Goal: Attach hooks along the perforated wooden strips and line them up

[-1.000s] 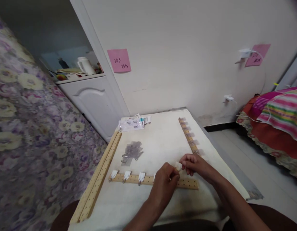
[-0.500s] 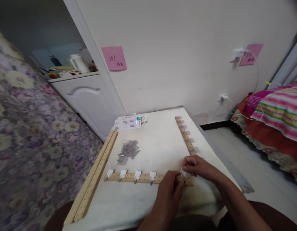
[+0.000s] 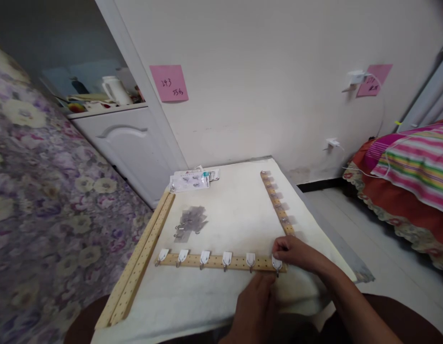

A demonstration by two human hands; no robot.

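Observation:
A perforated wooden strip (image 3: 239, 263) lies across the near part of the table, with several white hooks (image 3: 227, 258) spaced along it. My right hand (image 3: 292, 252) pinches the top of the white hook (image 3: 277, 263) at the strip's right end, its metal prong pointing toward me. My left hand (image 3: 255, 302) is just below the strip's right part, fingers curled together; whatever they may hold is hidden. A second perforated strip (image 3: 277, 204) runs away from me on the right, bearing clear hooks. Several loose clear hooks (image 3: 191, 220) lie in a pile at the left.
Two longer perforated wooden strips (image 3: 142, 260) lie along the left table edge. Packaged hooks (image 3: 189, 180) rest at the back left of the cloth-covered table (image 3: 228, 196). A floral curtain (image 3: 63, 200) hangs at the left; a bed (image 3: 418, 177) stands at the right.
My left hand has drawn back toward me from the strip, uncovering another white hook. My right hand has shifted slightly down and right, and its white hook now sits at the strip's end.

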